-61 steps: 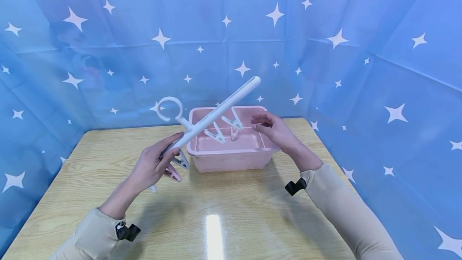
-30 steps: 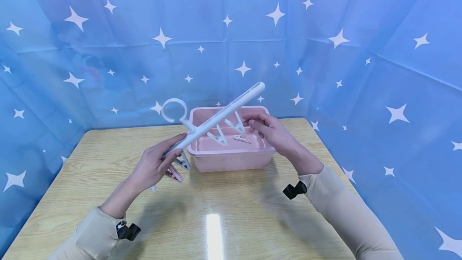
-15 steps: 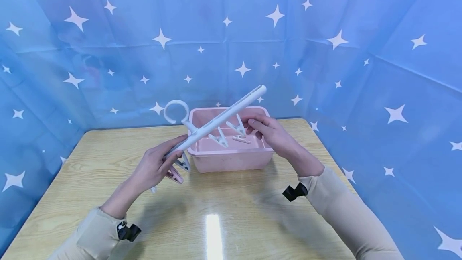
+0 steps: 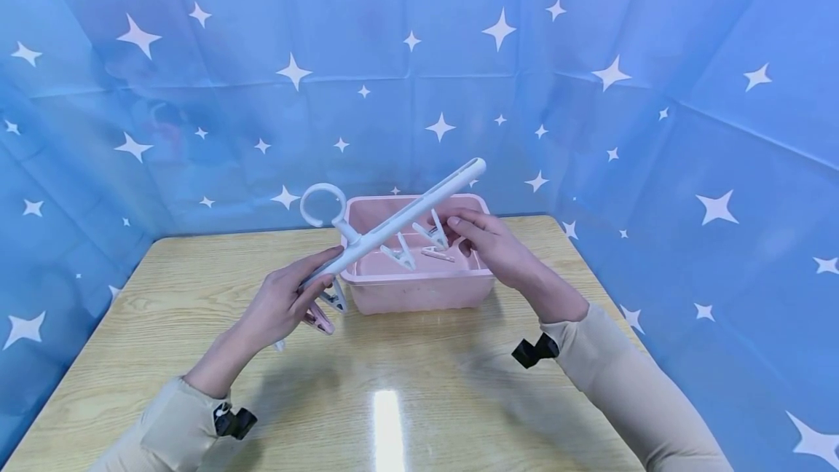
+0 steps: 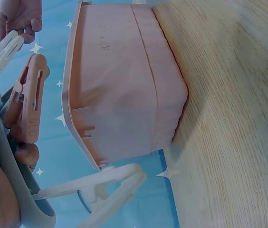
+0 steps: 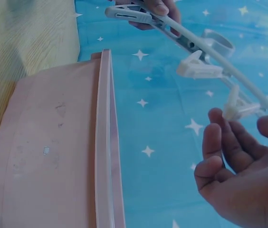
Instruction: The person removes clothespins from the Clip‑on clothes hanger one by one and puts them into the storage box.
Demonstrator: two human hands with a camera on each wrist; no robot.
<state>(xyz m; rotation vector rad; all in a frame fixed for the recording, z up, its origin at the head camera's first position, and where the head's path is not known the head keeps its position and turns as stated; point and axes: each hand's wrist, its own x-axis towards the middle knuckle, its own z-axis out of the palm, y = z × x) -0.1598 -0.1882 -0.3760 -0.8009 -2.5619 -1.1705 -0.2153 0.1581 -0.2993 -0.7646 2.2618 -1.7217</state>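
Note:
My left hand (image 4: 282,301) grips a white clip hanger (image 4: 406,215) by its bar, tilted with the far end up to the right. The hanger's round hook (image 4: 321,186) points up and away. Below the bar hang several clips, among them a pink clip (image 5: 32,99) close to the left fingers and a white clip (image 6: 198,69) further along. Beside the outermost white clip (image 6: 241,105), my right hand (image 4: 494,242) has its fingers loosely bent, fingertips right at the clip and thumb apart. One loose-looking pink clip (image 4: 438,254) shows within the pink basin.
Behind the hanger a pink rectangular basin (image 4: 419,293) stands on the wood-grain table (image 4: 426,370), near its back edge. A blue curtain (image 4: 406,13) with white stars surrounds the table.
The hanger has dipped slightly and shifted right. My right hand has moved left to the outermost clip. The pink clip in the basin, upright two seconds ago, now lies flat.

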